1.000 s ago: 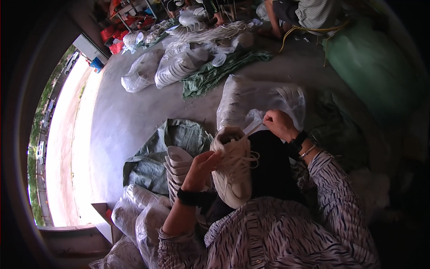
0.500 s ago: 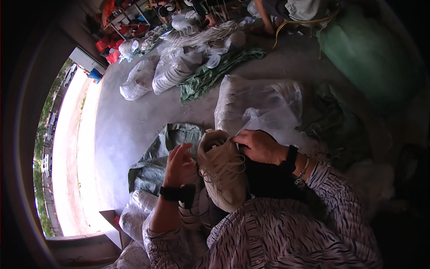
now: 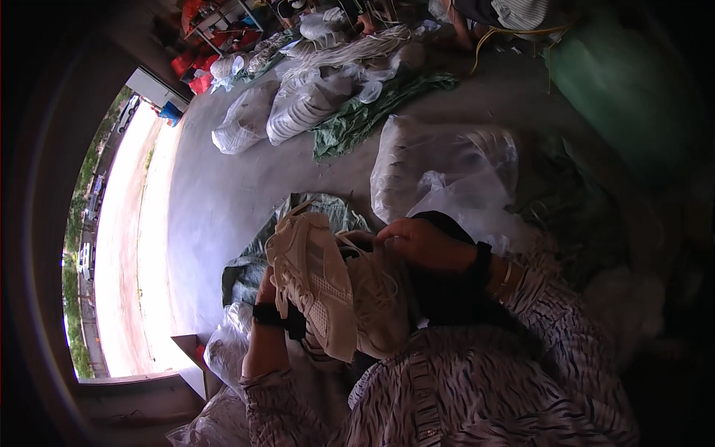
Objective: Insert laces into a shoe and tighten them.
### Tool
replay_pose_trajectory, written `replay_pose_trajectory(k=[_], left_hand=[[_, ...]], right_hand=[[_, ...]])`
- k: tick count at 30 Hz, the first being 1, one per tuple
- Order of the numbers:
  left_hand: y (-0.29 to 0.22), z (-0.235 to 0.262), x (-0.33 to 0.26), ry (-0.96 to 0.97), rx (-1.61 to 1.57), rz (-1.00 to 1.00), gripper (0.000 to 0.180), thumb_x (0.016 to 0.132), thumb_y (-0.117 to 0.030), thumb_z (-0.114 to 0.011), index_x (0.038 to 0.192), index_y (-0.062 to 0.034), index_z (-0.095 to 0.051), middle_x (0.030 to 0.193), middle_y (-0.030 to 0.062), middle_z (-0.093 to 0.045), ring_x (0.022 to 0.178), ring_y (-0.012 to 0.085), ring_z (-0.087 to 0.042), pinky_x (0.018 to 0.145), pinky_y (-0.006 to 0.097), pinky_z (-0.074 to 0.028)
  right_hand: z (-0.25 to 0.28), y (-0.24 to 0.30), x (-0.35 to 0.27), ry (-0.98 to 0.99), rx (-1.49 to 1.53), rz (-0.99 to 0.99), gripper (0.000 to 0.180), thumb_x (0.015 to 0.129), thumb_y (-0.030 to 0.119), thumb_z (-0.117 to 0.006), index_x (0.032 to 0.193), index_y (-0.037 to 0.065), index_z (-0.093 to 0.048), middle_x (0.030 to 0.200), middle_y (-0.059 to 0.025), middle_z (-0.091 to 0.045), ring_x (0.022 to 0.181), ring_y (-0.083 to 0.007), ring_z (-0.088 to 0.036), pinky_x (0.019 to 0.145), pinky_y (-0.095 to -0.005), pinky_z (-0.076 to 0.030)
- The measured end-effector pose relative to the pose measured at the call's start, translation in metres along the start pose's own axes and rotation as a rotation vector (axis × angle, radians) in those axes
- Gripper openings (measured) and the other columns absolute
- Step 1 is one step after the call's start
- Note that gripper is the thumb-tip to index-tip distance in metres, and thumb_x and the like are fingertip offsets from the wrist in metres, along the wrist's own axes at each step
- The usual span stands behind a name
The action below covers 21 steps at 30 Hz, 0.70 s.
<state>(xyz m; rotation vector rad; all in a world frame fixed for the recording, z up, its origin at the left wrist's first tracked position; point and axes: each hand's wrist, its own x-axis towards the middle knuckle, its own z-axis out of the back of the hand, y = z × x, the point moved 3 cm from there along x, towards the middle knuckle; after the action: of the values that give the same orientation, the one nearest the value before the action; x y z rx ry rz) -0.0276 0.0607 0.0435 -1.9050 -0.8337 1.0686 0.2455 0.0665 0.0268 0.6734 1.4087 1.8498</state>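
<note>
Two pale beige lace-up sneakers are together in front of my body. The left sneaker point(image 3: 316, 287) is raised on its side, and my left hand point(image 3: 267, 289) grips it from its left; most of the fingers are hidden behind it. Partly covered by it is the right sneaker point(image 3: 378, 302), its laces loose and its toe toward me. My right hand point(image 3: 424, 243) is closed, with thumb and forefinger pinching the opening edge of this second sneaker. Dark cloth point(image 3: 447, 294) lies under my right wrist.
A clear plastic bag point(image 3: 447, 160) of pale items lies ahead, with a green woven sheet point(image 3: 249, 268) left of it. Farther off are more filled bags point(image 3: 309, 112), a large green sack point(image 3: 622, 97) and people at work. A bright doorway point(image 3: 138, 253) opens at left.
My left hand, empty and raised before, now holds a sneaker beside the other one. My right hand stays at the second sneaker's opening. The view has shifted slightly.
</note>
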Motion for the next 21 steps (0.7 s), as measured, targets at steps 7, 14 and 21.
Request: replay_pose_trajectory(k=[7, 14, 21], left_hand=[[-0.014, -0.017, 0.006, -0.034, 0.747, -0.093, 0.031, 0.091, -0.013, -0.051, 0.118, 0.0012, -0.057, 0.108, 0.0026, -0.063, 0.098, 0.0099, -0.057, 0.082, 0.025, -0.047], [0.022, -0.054, 0.006, 0.280, -0.058, -0.077, 0.064, 0.096, -0.052, -0.027, 0.136, -0.0035, -0.038, 0.133, 0.0070, -0.045, 0.123, 0.0169, -0.042, 0.104, 0.030, -0.033], [-0.024, -0.063, -0.048, -0.006, 0.024, -0.297, 0.065, 0.095, -0.053, -0.032, 0.127, 0.0026, -0.046, 0.120, 0.0114, -0.055, 0.109, 0.0170, -0.052, 0.097, 0.030, -0.039]], right_hand=[[-0.002, 0.055, 0.032, -0.098, 0.233, -0.069, 0.038, 0.096, 0.030, -0.045, 0.121, 0.003, -0.051, 0.110, -0.0050, -0.058, 0.103, -0.0126, -0.053, 0.083, -0.0263, -0.044], [-0.030, 0.023, 0.042, 0.384, 0.685, 0.012, 0.042, 0.085, 0.009, -0.053, 0.126, 0.000, -0.045, 0.126, -0.0106, -0.048, 0.115, -0.0187, -0.048, 0.096, -0.0309, -0.039], [-0.018, 0.098, 0.023, 0.125, 0.370, -0.053, 0.056, 0.080, 0.012, -0.068, 0.129, 0.001, -0.042, 0.123, -0.0132, -0.051, 0.112, -0.0193, -0.052, 0.094, -0.0326, -0.043]])
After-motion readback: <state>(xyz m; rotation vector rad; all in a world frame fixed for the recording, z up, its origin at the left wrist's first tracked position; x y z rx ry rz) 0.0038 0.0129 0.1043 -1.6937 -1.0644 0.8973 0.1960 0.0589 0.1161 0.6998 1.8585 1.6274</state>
